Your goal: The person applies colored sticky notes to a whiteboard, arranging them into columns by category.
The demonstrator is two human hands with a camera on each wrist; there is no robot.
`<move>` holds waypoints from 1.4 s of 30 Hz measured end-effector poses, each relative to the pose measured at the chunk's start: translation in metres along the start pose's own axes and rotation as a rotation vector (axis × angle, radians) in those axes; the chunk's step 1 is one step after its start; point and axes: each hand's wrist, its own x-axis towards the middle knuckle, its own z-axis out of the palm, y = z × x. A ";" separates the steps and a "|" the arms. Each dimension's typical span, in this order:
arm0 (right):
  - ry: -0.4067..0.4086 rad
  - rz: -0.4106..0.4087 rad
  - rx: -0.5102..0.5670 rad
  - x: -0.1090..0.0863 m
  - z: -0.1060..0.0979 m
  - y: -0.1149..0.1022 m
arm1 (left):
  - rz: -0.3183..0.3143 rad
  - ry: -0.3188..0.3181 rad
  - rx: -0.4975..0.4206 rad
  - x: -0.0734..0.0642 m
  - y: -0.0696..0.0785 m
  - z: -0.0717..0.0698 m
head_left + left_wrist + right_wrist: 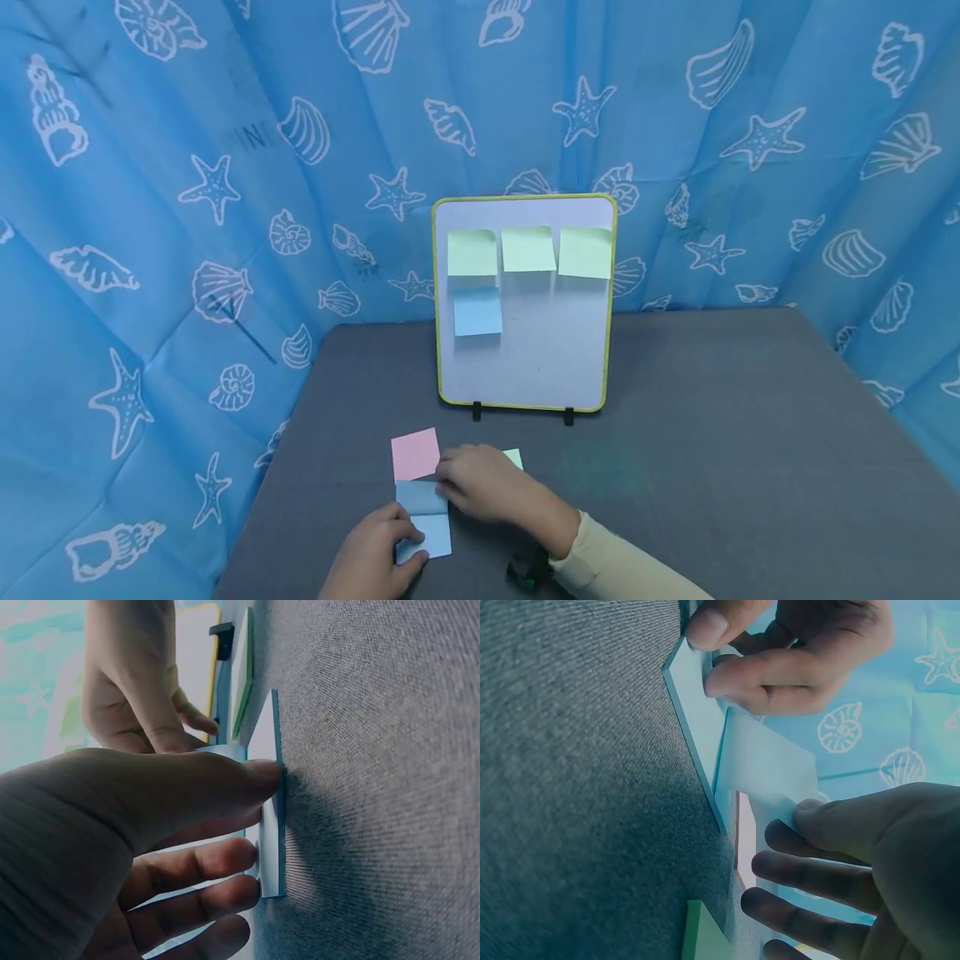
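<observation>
A pad of light blue sticky notes lies on the grey table, its edge facing the camera in the left wrist view. My left hand holds this pad at its near end, with the thumb at the edge and a fingertip on top. Lifted off the pad and bent upward is one blue sticky note. Its free end is pinched between the thumb and index finger of my right hand, the other fingers spread apart. The note's other end still touches the pad.
A pink sticky note pad lies just beyond the blue one. Partly hidden behind my right hand is a green pad. A whiteboard stands behind, bearing three green notes and a blue note. A dark object sits by my right sleeve.
</observation>
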 end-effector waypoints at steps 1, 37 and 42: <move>0.008 -0.006 -0.002 0.000 0.000 0.001 | -0.005 0.003 0.001 0.000 0.001 0.000; 0.208 0.102 0.168 -0.016 -0.036 0.041 | 0.047 0.033 -0.089 0.001 -0.006 0.003; 0.252 0.061 0.368 -0.030 -0.057 0.059 | 0.052 0.056 -0.085 0.001 -0.006 0.003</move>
